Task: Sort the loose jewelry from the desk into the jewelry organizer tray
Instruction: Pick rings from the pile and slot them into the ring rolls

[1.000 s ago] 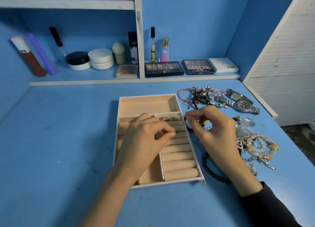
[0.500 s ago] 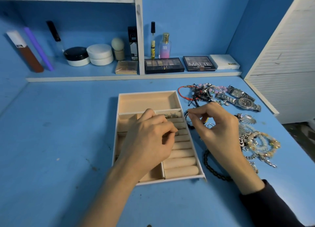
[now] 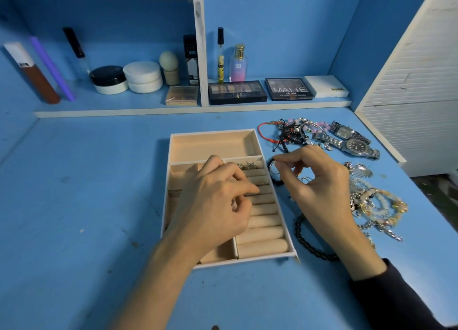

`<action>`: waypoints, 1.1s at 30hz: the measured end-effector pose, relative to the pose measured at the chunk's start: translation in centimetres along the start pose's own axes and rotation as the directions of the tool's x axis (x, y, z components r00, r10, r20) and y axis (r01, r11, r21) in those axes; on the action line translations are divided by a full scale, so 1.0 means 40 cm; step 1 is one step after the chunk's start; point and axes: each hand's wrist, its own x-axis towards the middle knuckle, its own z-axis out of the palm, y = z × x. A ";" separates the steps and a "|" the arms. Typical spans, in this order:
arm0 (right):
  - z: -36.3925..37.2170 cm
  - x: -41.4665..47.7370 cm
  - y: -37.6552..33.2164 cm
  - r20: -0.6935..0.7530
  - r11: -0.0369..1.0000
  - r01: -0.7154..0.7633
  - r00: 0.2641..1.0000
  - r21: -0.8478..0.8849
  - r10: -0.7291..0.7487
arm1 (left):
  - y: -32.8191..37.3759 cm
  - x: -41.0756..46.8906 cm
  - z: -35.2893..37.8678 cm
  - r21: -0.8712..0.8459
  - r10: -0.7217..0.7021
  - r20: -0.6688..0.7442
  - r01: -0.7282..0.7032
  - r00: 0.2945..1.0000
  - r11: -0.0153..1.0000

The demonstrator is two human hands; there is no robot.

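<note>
The tray [image 3: 215, 132] sits in the middle of the blue desk [image 3: 86, 193]. Its far part is one wide box. On its near right side is a row of soft rolls [image 3: 262, 233]. A few small rings [image 3: 247, 166] sit at the far end of the rolls.

The left hand [image 3: 215, 200] is over the tray. Its fingers are curled, with the tips down on the rolls. I cannot tell if it holds anything.

The right hand [image 3: 314, 185] is just right of the tray. Its thumb and first finger pinch a thin ring [image 3: 273, 169].

More loose things lie to the right: a black chain [image 3: 309, 243] near, a pile of bracelets [image 3: 376, 203], and two watches [image 3: 354, 143] farther off.

A shelf [image 3: 124, 111] with makeup [image 3: 238, 92] runs along the far wall.
</note>
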 end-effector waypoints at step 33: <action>-0.009 -0.011 0.004 0.318 0.993 0.111 0.943 -0.031 -0.096 | -0.011 0.009 -0.003 -0.079 -0.083 -0.145 0.072 0.986 0.994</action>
